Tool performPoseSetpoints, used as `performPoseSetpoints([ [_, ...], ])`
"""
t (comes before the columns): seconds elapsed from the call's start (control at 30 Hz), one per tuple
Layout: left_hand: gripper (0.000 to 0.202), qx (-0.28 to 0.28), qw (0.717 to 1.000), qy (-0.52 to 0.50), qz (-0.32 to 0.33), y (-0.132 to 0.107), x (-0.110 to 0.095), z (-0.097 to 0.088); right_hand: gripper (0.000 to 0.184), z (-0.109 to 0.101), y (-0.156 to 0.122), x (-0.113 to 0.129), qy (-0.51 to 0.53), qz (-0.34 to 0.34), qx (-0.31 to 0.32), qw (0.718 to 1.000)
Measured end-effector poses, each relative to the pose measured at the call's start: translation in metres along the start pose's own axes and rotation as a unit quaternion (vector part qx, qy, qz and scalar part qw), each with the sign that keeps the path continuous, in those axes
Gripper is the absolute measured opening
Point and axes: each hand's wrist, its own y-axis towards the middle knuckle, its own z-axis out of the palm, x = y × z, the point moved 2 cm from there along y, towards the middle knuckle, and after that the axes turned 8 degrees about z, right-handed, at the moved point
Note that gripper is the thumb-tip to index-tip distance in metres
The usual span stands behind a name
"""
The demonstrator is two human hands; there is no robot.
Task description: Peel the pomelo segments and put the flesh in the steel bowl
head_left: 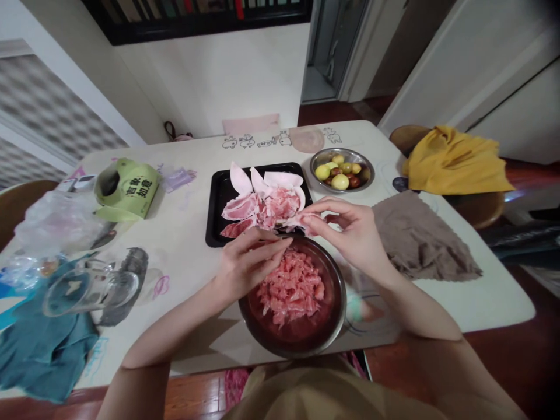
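Both my hands hover over a metal bowl holding peeled pink pomelo flesh. My left hand and my right hand pinch the two ends of a pomelo segment between their fingertips, just above the bowl's far rim. Behind them a black tray carries pomelo segments and white peel pieces.
A small metal bowl of yellow and red fruits stands behind the tray. A brown cloth lies at the right, a yellow cloth on a chair. At the left are a green box, a glass jug, plastic bags and a teal cloth.
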Motion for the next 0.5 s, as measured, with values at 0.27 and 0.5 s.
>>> performPoseSetpoints([
  [0.27, 0.023, 0.006, 0.999, -0.029, -0.013, 0.003, 0.000, 0.000, 0.021, -0.001, 0.002, -0.001, 0.017, 0.030, 0.049, 0.998],
  [0.5, 0.025, -0.030, 0.998, -0.020, -0.051, 0.009, 0.004, -0.006, 0.014, 0.003, -0.005, 0.003, -0.089, -0.049, -0.013, 0.995],
])
